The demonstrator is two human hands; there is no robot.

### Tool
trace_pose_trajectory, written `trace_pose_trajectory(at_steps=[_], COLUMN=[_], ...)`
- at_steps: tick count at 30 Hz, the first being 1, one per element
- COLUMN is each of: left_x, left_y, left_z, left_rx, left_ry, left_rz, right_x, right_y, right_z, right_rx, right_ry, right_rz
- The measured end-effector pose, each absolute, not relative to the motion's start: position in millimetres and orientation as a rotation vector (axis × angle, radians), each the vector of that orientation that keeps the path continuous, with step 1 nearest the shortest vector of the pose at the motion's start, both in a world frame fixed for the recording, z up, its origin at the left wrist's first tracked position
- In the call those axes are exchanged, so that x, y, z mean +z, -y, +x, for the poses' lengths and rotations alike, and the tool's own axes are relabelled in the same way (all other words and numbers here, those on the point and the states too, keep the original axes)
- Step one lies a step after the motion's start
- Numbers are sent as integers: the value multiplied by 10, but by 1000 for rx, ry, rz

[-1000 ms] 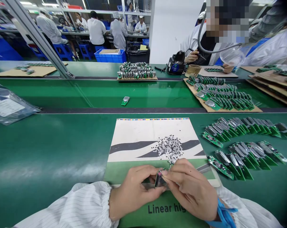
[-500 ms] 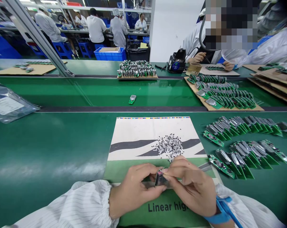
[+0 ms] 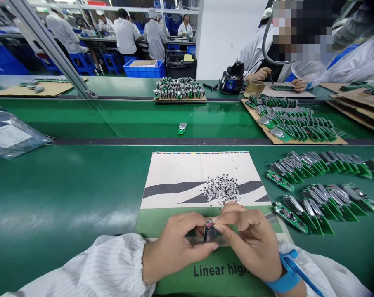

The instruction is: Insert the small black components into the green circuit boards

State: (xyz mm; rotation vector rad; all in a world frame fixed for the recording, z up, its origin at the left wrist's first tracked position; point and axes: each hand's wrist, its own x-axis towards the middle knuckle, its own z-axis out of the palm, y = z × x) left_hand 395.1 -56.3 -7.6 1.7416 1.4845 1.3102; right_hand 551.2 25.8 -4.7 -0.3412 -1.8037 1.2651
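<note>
My left hand holds a small circuit board with a dark, shiny screen-like face between thumb and fingers, tilted on edge, a pink patch on its upper end. My right hand is closed in a pinch at that upper end, its thumb and index fingertips touching the board. Whatever may be between those fingertips is hidden. Just beyond the hands, a pile of tiny black and silvery pieces lies on a printed cardboard sheet.
Rows of green circuit boards lean together at the right. A single board lies on the green conveyor ahead. Cardboard with more boards overlaps the belt. A plastic bag lies left. A co-worker's hands work across the belt.
The single board on the conveyor has moved to the right. My right hand's fingers have shifted slightly at the board's upper end; my left hand keeps its hold.
</note>
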Motion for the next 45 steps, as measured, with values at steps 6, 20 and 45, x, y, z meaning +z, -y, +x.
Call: trace_pose_trajectory(at_steps=[6,20,45], left_x=[-100,-53,-59], left_y=[559,542,589], left_z=[3939,3960,3920], left_rx=[1299,1339,1200], left_ry=[-1464,-1513,-1512], left_rz=[1760,1759,2146], right_x=[-21,-47,1], right_y=[-304,-283,-290], right_z=[5515,5538,5485], right_rx=[1098,1226,1271], right_ry=[1916,1906,1883], right_rz=[-244,-240,-235])
